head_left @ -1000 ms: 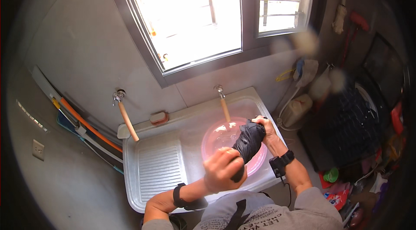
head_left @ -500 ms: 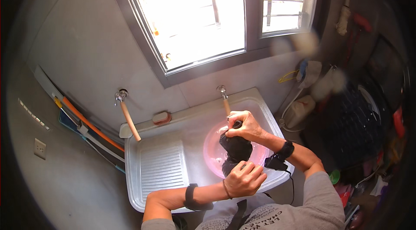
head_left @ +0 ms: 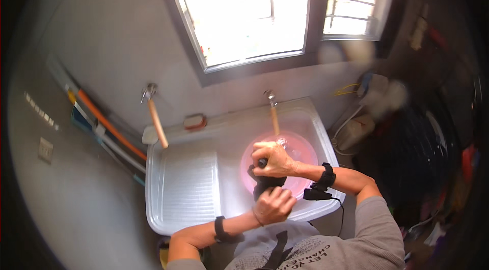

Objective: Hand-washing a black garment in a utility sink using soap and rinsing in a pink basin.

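Note:
Bunched over the pink basin is a dark wet-looking cloth; whether it is a garment cannot be told. My right hand is closed round its far end, and a knob of dark fabric pokes out of the fist. Closer to my body, my left hand is closed on the cloth's near end. The basin stands in the right part of a white sink. Bright water glints in the basin under the end of a tan hose, which hangs from the right tap.
A ribbed washboard forms the sink's left side. A second tap with a hose hangs above it. On the back ledge lies a brush. Long-handled tools lean at the left wall. A whitish jug stands right of the sink.
Both hands have shifted slightly left with the dark cloth. My right hand has come closer to my left, bunching the cloth and uncovering the hose end. The view has shifted a little.

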Demonstrator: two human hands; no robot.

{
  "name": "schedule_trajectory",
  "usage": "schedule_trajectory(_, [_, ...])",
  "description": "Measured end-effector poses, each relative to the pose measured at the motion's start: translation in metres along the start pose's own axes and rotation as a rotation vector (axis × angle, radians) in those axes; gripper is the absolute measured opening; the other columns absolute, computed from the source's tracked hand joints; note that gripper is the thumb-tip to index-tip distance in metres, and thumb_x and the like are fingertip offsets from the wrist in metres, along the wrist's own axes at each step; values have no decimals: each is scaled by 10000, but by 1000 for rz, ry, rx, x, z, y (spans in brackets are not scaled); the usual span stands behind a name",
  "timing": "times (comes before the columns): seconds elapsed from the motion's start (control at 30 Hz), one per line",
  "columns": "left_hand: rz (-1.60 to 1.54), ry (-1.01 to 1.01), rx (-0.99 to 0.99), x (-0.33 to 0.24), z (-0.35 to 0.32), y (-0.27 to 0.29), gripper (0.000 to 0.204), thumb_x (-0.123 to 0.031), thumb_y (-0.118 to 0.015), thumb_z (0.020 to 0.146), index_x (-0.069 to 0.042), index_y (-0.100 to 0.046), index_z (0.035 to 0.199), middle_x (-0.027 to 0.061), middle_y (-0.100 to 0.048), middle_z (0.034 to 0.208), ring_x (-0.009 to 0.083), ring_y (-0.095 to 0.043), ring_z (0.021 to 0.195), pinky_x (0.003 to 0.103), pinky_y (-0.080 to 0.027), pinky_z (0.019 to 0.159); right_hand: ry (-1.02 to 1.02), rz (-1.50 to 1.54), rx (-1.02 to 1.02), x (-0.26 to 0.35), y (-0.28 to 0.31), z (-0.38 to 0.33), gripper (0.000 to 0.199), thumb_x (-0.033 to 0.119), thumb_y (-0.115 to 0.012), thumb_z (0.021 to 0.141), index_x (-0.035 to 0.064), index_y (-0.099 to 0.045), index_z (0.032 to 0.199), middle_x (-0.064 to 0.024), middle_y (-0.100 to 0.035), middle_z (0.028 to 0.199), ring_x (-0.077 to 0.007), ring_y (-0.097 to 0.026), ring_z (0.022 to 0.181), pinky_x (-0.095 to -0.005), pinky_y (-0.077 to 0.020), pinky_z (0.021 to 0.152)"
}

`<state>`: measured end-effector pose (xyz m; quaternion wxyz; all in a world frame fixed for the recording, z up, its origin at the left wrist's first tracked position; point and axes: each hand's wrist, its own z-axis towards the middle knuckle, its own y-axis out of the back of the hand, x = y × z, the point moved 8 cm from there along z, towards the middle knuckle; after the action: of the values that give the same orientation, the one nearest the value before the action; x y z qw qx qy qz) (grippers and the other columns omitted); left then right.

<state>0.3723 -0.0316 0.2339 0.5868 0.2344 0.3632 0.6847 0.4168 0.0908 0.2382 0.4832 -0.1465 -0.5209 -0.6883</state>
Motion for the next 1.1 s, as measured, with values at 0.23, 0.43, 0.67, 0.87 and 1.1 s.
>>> schedule_trajectory(0.23, [53,618,-85,74,-89,59,189,-121,-648,551,-78,-529,691,82,-499,746,250,-520,668,364,-439,526,-76,203,78,-12,-95,39,144,85,-677,560,14,-562,612,-76,-531,698,-228,-539,651,-320,-431,596])
schedule_trajectory(0.43, [119,863,-225,116,-179,108,175,-90,-648,558,-58,-532,685,84,-513,746,280,-515,690,370,-441,591,-229,359,90,-31,-198,68,160,142,-669,545,23,-610,634,-104,-536,675,-255,-539,643,-332,-439,626])
schedule_trajectory(0.67, [84,853,-146,152,-232,113,197,-93,-666,557,-64,-533,700,81,-510,765,272,-513,721,367,-443,610,-538,456,125,-81,-286,75,178,153,-693,546,15,-613,624,-90,-573,645,-193,-549,643,-301,-449,627])
schedule_trajectory(0.87, [6,897,-16,170,-246,72,188,-92,-653,549,-75,-536,695,62,-497,768,262,-507,737,365,-446,610,-609,280,193,-116,-321,65,188,155,-694,563,4,-595,615,-69,-567,650,-162,-539,639,-292,-445,604])
schedule_trajectory(1.1, [64,732,77,158,-230,38,144,-134,-625,566,-100,-512,648,49,-439,686,239,-486,677,345,-437,621,-509,194,259,-113,-331,71,171,193,-684,550,53,-620,624,-86,-586,711,-260,-582,685,-353,-463,628])
